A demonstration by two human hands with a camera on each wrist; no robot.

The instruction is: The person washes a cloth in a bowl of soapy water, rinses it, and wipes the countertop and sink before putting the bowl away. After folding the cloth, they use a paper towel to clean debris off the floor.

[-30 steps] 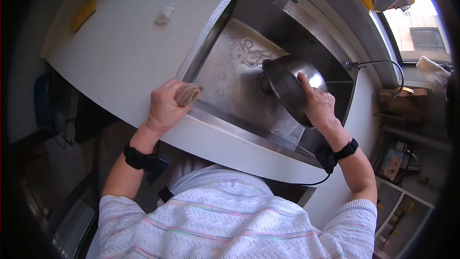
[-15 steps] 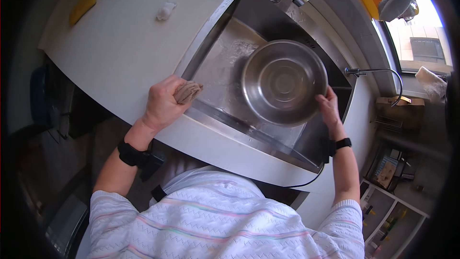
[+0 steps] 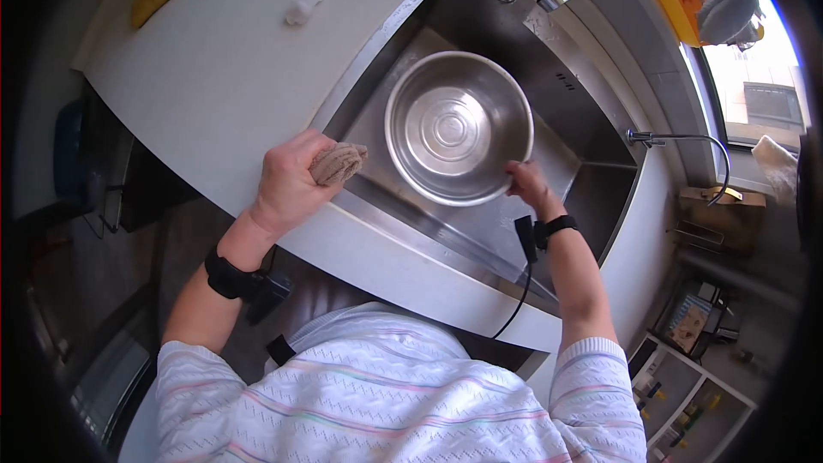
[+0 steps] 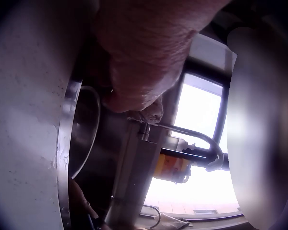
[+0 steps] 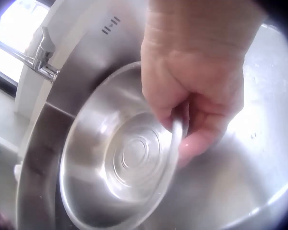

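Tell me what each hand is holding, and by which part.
The right hand pinches the metal basin by its rim; the left hand grips a brown cloth, one folded end sticking out.

No text, label, brand, number or sign is showing legibly in any of the views. The yellow-and-orange package [image 3: 681, 4] beside the window [image 3: 765, 64] is carrying some darker marks, but they are appearing too small and blurred to read. The patterned, light-coloured panel [image 3: 688, 323] at the far right is likewise showing too little detail for any letters or figures to be made out.
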